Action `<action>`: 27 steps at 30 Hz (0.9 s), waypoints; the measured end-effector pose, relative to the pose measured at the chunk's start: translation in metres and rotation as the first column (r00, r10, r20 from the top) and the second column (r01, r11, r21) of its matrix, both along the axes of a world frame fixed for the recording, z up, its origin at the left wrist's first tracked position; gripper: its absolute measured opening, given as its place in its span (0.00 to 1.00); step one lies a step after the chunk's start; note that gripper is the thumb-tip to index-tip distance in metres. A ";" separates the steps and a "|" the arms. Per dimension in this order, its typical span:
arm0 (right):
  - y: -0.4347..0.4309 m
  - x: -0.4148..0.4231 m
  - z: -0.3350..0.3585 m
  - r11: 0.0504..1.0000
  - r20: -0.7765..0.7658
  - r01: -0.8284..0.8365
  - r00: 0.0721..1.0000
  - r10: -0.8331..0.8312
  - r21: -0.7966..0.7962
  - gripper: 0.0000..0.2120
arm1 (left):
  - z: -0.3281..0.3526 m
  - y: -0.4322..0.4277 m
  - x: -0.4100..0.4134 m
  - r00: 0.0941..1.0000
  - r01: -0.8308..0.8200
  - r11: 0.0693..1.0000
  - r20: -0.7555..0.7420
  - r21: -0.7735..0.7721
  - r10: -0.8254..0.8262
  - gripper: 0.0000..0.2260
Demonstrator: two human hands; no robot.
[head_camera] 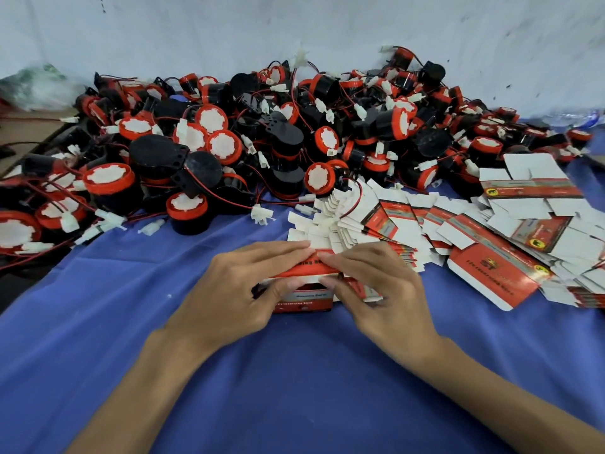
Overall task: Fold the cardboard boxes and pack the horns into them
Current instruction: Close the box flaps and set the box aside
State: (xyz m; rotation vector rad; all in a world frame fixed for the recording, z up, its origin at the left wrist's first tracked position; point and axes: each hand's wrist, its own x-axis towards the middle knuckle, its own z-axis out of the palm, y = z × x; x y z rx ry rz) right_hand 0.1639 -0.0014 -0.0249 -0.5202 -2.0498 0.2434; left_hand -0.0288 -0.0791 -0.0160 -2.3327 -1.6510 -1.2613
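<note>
A small red and white cardboard box [306, 298] stands on the blue cloth in the middle. My left hand [242, 290] grips its left side, fingers over the top flap and thumb at the front. My right hand [376, 290] grips the right side the same way. The fingertips of both hands meet on the top flap, which is partly down; a dark gap shows under it. A big heap of black and red horns [248, 142] with white connectors and red wires lies behind. Flat unfolded box blanks [474, 231] spread to the right.
The blue cloth [294, 388] covers the table in front of me. A pale wall [294, 34] rises behind the heap. A crumpled plastic bag [36, 86] lies at the far left, and a brown surface [29, 132] shows beside it.
</note>
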 end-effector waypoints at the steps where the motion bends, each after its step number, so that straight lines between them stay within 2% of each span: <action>1: 0.002 0.001 -0.001 0.999 -0.001 0.019 1.000 -0.019 0.048 0.11 | 0.000 0.001 0.000 1.000 0.019 1.000 -0.017 0.019 -0.018 0.16; 3: 0.007 0.005 -0.001 0.997 0.015 0.005 1.000 -0.007 0.079 0.11 | -0.001 0.000 -0.001 0.997 0.038 0.999 -0.067 0.035 -0.035 0.15; 6: 0.007 0.006 -0.002 0.989 0.094 -0.113 0.990 0.104 0.091 0.11 | -0.002 -0.003 -0.002 0.987 0.031 0.998 -0.156 0.047 -0.024 0.15; 10: 0.006 0.003 -0.004 0.972 0.163 -0.190 0.972 0.167 0.136 0.13 | -0.002 -0.003 0.000 0.983 0.026 0.998 -0.184 0.061 -0.015 0.19; 13: 0.002 0.004 -0.004 0.972 0.206 -0.184 0.967 0.152 0.147 0.15 | -0.005 -0.002 0.002 0.977 -0.015 0.998 -0.210 0.058 0.027 0.24; 20: -0.004 0.007 -0.004 0.961 0.371 -0.171 0.925 0.080 0.219 0.15 | -0.006 0.005 0.014 0.884 -0.167 0.986 -0.439 0.024 0.161 0.31; 22: -0.005 0.009 0.000 0.969 0.390 -0.175 0.916 0.096 0.173 0.15 | -0.003 0.005 0.013 0.873 -0.179 0.983 -0.455 0.033 0.175 0.29; 24: -0.001 0.010 0.011 0.974 0.405 -0.222 0.895 0.187 0.039 0.15 | 0.000 0.003 0.013 0.867 -0.198 0.979 -0.459 0.038 0.193 0.28; 26: 0.013 0.010 0.029 0.960 0.348 -0.239 0.896 0.277 -0.147 0.15 | 0.001 0.002 0.014 0.826 -0.283 0.955 -0.484 0.089 0.290 0.27; 27: 0.024 0.010 0.037 0.966 0.306 -0.191 0.922 0.236 -0.172 0.16 | 0.003 0.001 0.012 0.787 -0.361 0.923 -0.489 0.130 0.377 0.25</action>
